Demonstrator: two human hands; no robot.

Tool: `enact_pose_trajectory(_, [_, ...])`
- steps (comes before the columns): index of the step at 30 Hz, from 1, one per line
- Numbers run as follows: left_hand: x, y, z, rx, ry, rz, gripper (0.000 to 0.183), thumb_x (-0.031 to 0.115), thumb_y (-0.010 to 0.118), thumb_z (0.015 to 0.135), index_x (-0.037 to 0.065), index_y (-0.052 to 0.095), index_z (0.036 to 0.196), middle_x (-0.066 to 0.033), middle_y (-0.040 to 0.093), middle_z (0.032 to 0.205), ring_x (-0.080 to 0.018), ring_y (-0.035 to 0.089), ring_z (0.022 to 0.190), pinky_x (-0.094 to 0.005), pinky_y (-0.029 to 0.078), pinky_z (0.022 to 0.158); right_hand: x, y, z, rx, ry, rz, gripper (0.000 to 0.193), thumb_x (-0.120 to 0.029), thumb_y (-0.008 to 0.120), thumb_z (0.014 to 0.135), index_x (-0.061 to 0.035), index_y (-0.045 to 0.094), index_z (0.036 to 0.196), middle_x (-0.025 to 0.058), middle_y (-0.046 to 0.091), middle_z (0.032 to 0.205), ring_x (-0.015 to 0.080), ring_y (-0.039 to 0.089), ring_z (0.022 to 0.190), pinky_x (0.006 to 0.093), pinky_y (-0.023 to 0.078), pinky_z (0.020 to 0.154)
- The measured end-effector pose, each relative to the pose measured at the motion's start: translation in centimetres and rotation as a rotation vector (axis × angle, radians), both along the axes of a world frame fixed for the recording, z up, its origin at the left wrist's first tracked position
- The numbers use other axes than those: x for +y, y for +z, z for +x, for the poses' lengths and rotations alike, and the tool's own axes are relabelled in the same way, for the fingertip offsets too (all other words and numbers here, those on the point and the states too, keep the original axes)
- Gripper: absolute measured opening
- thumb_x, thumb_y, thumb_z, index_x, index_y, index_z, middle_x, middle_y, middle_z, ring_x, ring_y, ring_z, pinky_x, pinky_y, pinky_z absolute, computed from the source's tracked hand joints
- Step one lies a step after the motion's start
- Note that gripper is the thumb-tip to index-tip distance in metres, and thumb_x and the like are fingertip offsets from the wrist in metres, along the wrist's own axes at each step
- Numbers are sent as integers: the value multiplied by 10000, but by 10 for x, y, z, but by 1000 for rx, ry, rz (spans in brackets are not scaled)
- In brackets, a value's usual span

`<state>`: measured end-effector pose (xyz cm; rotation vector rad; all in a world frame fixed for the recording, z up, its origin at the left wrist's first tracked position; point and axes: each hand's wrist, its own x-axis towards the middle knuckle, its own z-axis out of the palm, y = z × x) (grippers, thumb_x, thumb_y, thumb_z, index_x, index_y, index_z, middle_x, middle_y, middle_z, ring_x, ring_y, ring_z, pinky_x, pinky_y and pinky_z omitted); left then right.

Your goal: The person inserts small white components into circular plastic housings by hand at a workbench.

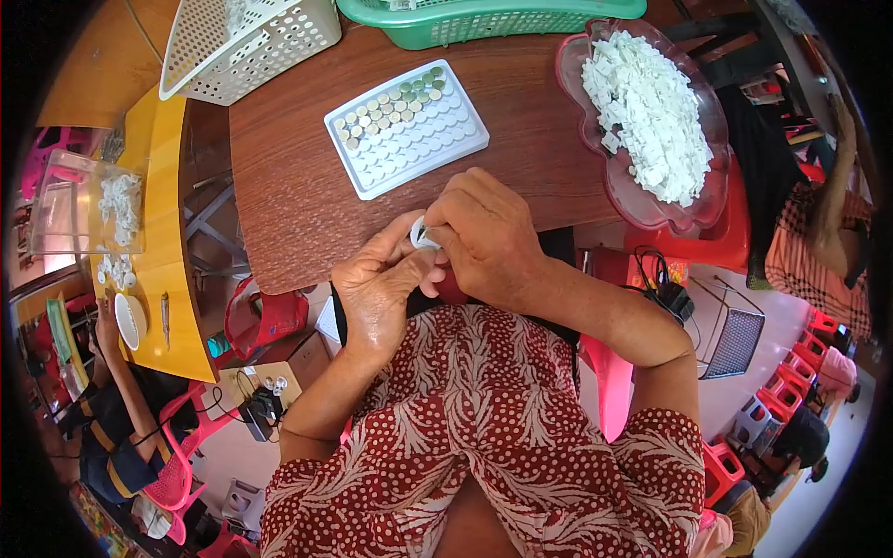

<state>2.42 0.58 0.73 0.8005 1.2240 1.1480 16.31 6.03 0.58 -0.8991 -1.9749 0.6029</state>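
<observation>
Left hand (377, 284): fingers pinch a round white piece (422, 233)
Right hand (486, 228): fingers at its right edge; cannot tell whether they grip
White piece: frame centre, just below the tray (425, 168)
Tray: upper centre, on the brown bench (288, 186), partly filled with discs (381, 114)
Dish (620, 186): upper right, heaped with whitish bits (651, 112)

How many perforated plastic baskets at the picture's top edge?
2: a cream perforated plastic basket, upper left; a green perforated plastic basket, top centre. Both are cut off; more may be hidden.
</observation>
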Motion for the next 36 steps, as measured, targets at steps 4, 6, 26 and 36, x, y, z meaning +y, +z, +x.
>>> enact_pose_trajectory(4, [1,2,-1,-1,22,-20,329,-94,561,819,-77,574,1147,-102,645,780,-86,568,606,-184,454,515,1,1,-2,25,3,11,132,30,609,670,-35,512,730,95,478,685,267,485,633,370,387,534])
enact_pose_trajectory(6, [0,1,-2,-18,41,-17,333,-96,562,815,-81,571,1148,-107,646,785,-89,571,608,-187,457,518,2,3,-1,20,13,19,134,29,611,669,-34,510,729,95,479,688,265,485,633,369,388,535])
enact_pose_trajectory(26, [-6,3,3,103,54,96,349,-121,547,821,-66,569,1165,-63,631,756,-70,567,601,-184,458,507,6,7,1,-91,156,92,286,-50,676,537,-33,467,731,104,419,717,281,442,657,382,376,554])
enact_pose_trajectory(36, [1,0,-4,-35,51,72,330,-31,582,850,-76,552,1176,-128,660,801,-109,594,599,-195,471,503,18,8,0,-180,262,110,316,-118,736,505,-36,522,723,90,480,769,262,496,742,374,430,605])
